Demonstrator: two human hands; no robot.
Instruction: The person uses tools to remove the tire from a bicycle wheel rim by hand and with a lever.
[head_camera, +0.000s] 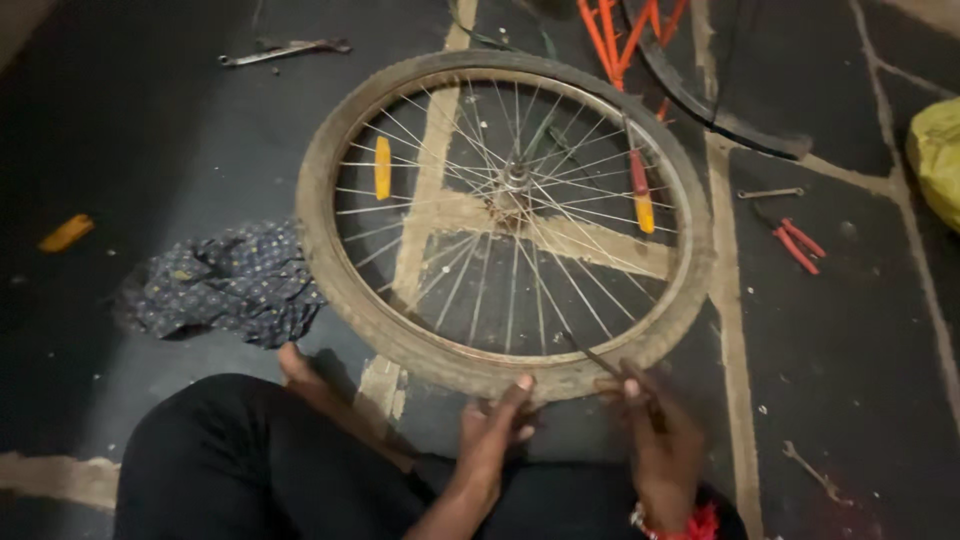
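Both hands are gripping the near edge of the dusty, spoked bicycle wheel (505, 215): the left hand (492, 430) is pressing its stiff, grimy rubber tyre (330, 270), and the right hand (655, 435) is pinching a thin metal lever (590, 355) there.

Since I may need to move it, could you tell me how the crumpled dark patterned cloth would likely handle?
The crumpled dark patterned cloth lies in soft folds, so it is probably floppy and light. It should drag rather than roll across the dark stone floor.

Patterned cloth (225, 283), red-handled pliers (797, 244), spanner (770, 193), yellow bag (938, 155), orange frame (615, 35)
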